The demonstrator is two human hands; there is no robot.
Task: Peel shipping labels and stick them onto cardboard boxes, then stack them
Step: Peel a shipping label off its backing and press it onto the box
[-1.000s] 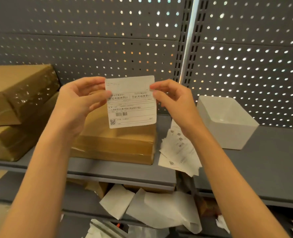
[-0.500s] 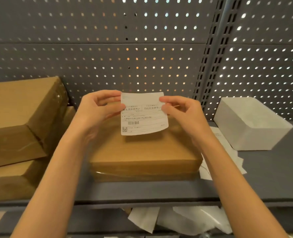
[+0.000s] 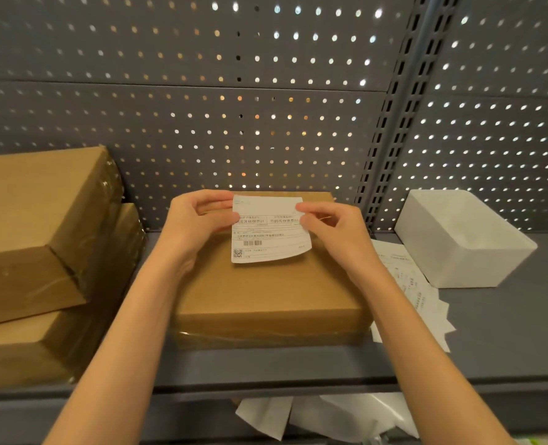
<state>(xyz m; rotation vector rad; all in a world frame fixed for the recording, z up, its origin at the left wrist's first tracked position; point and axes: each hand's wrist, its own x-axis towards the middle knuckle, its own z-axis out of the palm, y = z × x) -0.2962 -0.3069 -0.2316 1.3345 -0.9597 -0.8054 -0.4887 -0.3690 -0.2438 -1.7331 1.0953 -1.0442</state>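
Both hands pinch shipping label by its top corners, left hand, right hand, over cardboard box on shelf. Stacked boxes left; white tub and loose label sheets right. Pegboard behind.
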